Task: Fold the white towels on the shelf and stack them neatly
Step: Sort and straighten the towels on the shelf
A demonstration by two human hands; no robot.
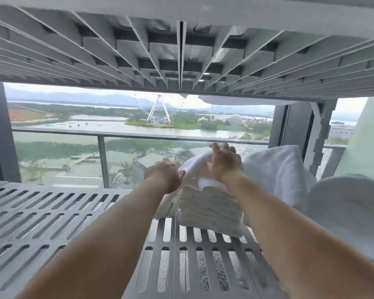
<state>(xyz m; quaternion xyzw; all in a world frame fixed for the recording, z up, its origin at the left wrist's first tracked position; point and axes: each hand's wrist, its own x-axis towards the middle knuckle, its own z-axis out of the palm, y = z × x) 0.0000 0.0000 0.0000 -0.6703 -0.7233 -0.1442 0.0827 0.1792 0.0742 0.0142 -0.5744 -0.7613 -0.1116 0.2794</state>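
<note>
Two bare forearms reach forward over the grey slotted shelf [52, 223]. On the shelf's right half sits a stack of folded white towels [209, 210], with loose white towels [276, 167] heaped just beside it on the right. The left hand [164, 175] closes its fingers on the near-left edge of the top towel [194, 166], which lies partly unfolded over the stack. The right hand [224, 162] presses on that same towel, fingers spread and flat rather than gripping. Beyond the hands stands a glass balcony railing [99, 137], and far off a Ferris wheel [159, 108] rises by the water
</note>
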